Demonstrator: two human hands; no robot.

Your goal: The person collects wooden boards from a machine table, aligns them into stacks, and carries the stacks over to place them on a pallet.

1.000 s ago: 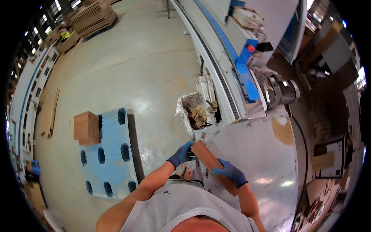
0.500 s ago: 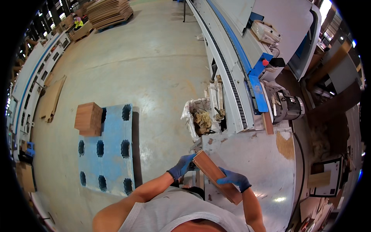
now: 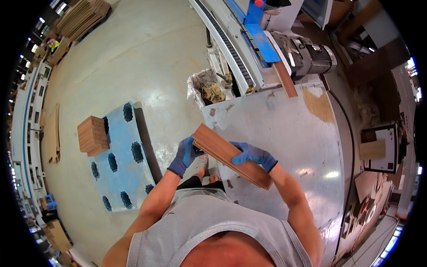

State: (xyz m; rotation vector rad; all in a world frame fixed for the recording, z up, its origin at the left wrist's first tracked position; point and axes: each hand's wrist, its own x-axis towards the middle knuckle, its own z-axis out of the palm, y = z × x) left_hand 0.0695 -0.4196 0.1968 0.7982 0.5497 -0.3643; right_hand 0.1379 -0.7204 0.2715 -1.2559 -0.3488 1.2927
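Both of my hands, in blue gloves, hold a small stack of reddish-brown wooden planks [image 3: 222, 149] in front of my body. My left hand [image 3: 184, 155] grips the stack's left end from the side and below. My right hand [image 3: 254, 155] is wrapped over it right of the middle, fingers across the top plank. The stack slants from upper left to lower right, partly above a metal table [image 3: 275, 124]. At the table's far edge, a single wooden plank [image 3: 285, 81] sticks out from under the machine's blue plate [image 3: 263, 43].
A long machine with a chain conveyor [image 3: 227, 46] and a motor [image 3: 316, 58] stands beyond the table. Left of the table is a bin of scraps [image 3: 211, 91]. A blue pallet [image 3: 124, 155] on the floor carries stacked wooden blocks [image 3: 92, 138]. A black cable [image 3: 351, 147] runs along the right.
The view has shifted, so the machine and table sit higher in the picture. More of the plank under the blue plate shows. Both hands still hold the stack.
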